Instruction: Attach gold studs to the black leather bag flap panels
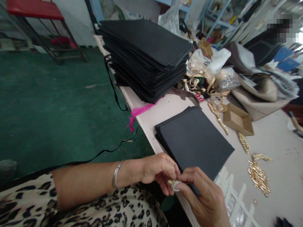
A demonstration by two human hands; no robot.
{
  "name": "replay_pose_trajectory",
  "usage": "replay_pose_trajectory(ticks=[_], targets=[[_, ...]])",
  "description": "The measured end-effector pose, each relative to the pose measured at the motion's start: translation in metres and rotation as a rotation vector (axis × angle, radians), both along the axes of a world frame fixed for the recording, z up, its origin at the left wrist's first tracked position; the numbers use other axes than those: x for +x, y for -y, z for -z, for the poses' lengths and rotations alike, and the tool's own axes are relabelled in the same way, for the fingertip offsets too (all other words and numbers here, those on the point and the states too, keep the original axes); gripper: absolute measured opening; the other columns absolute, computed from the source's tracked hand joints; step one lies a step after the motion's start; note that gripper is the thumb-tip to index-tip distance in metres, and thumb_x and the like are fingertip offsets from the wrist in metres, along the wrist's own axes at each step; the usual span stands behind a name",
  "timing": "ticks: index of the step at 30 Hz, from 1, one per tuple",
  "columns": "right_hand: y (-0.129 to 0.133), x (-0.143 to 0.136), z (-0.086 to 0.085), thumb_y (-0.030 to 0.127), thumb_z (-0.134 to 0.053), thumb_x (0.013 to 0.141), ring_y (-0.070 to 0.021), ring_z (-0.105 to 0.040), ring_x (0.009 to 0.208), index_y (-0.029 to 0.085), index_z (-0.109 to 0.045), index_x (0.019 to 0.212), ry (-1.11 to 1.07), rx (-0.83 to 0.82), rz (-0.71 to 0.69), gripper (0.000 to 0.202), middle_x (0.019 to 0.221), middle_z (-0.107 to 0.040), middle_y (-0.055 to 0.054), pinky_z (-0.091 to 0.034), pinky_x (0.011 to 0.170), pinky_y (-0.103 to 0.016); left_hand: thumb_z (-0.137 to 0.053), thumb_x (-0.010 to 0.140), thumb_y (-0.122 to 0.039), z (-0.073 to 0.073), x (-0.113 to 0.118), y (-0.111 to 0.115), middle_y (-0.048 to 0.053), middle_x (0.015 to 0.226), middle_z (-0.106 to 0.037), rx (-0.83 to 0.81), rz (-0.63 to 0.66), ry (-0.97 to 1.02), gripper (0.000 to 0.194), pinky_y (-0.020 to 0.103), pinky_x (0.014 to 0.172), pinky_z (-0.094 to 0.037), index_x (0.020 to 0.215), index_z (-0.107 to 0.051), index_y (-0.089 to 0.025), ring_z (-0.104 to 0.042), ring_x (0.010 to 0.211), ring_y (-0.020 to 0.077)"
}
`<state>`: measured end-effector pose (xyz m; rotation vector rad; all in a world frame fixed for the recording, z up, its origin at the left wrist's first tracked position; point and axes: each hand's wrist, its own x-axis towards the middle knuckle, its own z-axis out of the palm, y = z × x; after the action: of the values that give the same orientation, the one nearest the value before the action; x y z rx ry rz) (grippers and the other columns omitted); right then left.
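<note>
My left hand (pixel 159 170) comes in from the left, a silver bangle at its wrist, with its fingers closed around a small cluster of gold metal pieces (pixel 170 182). My right hand (pixel 204 192) meets it from the right, thumb and forefinger pinched at the same cluster. A whitish bit (pixel 176 186) shows at my right thumb's tip; whether it is tape or part of the cluster I cannot tell. Just beyond both hands lies a low stack of black rectangular panels (pixel 194 138). The cluster's far side is hidden by my fingers.
A tall stack of black panels (pixel 146 44) stands at the table's far left corner. On the right lie a gold pile (pixel 258 178), gold strings (pixel 219 119) and a small cardboard box (pixel 238 119). Plastic bags (pixel 227 78) clutter the back. A red stool (pixel 35 11) stands on the green floor.
</note>
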<state>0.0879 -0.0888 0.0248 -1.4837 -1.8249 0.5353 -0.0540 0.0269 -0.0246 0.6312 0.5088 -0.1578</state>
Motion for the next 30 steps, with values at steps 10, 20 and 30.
replay_pose_trajectory(ticks=[10,20,30], targets=[[-0.007,-0.007,-0.01,0.027,-0.065,0.095,-0.0105,-0.071,0.071,0.02,-0.064,0.089,0.185,0.166,0.034,0.01,0.08,-0.071,-0.002,-0.055,0.067,-0.016,-0.062,0.046,-0.016,-0.003,-0.002,-0.008,0.004,0.053,-0.069,-0.121,0.034,0.033,0.022,0.024,0.038,-0.056,0.066,-0.071,-0.013,-0.065,0.043,0.017],[-0.002,-0.01,0.002,0.027,-0.064,0.093,-0.0136,-0.069,0.061,0.023,-0.071,0.091,0.027,0.105,0.328,0.009,0.074,-0.072,0.0,-0.056,0.058,-0.021,-0.065,0.051,-0.02,-0.004,-0.003,-0.011,0.002,0.057,-0.067,-0.106,-0.139,0.032,0.018,0.021,0.04,-0.054,0.067,-0.067,-0.013,-0.062,0.044,0.0126],[0.02,0.046,0.029,0.053,-0.08,0.072,-0.0245,-0.075,0.082,0.019,-0.077,0.11,-0.124,-0.214,0.932,0.051,0.09,-0.079,-0.007,-0.061,0.072,-0.032,-0.067,0.068,-0.023,-0.016,-0.033,0.002,-0.002,0.066,-0.065,0.042,-0.343,-0.165,0.047,0.019,0.047,-0.048,0.113,-0.06,-0.01,-0.055,0.049,0.0081]])
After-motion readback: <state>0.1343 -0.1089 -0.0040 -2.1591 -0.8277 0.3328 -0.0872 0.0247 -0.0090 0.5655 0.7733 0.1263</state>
